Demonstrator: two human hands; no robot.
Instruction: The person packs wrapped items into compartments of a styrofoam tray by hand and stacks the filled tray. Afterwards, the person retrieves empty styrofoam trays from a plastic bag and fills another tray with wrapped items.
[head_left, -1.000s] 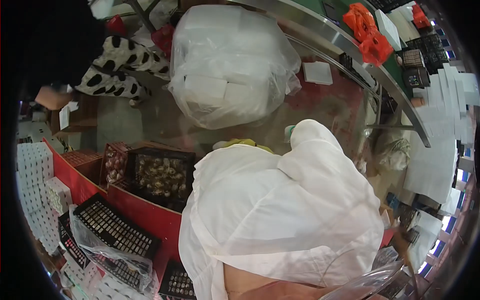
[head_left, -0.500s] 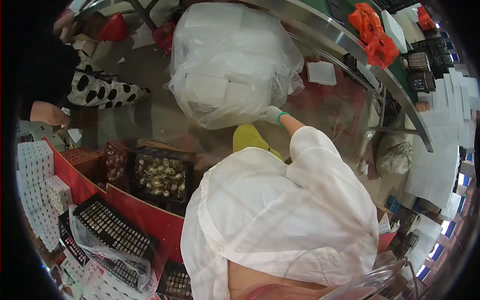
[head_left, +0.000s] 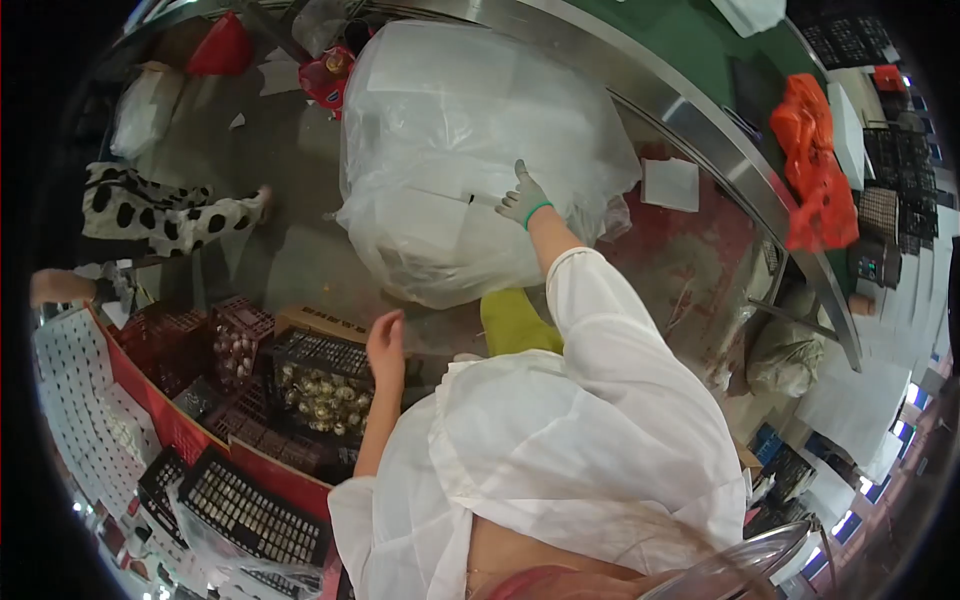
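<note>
A large clear plastic bag (head_left: pixel 450 130) stands on the floor before me, packed with white foam-like blocks. Over its near right part is my right hand (head_left: pixel 524 198), in a pale glove with a green cuff. Its thumb points up, apart from the fingers, and nothing shows in its grasp. Contact with the plastic is hard to judge. My left hand (head_left: pixel 385 345), bare, hangs left of the bag with loosely bent fingers and no visible object. Below it lies a black crate (head_left: pixel 320 352) of round, pale brownish items.
At left are a co-worker's black-spotted trousers (head_left: pixel 165 215) and a hand (head_left: pixel 62 288). A metal frame (head_left: pixel 690 120) curves behind the bag. Red plastic bags (head_left: pixel 815 170) hang at right. A white slab (head_left: pixel 670 185) lies on the floor. Black trays (head_left: pixel 255 510) stand lower left.
My right hand has moved up from the bag's near edge onto its front, thumb now raised. My left hand has come into view. The view has shifted, and the co-worker has moved left.
</note>
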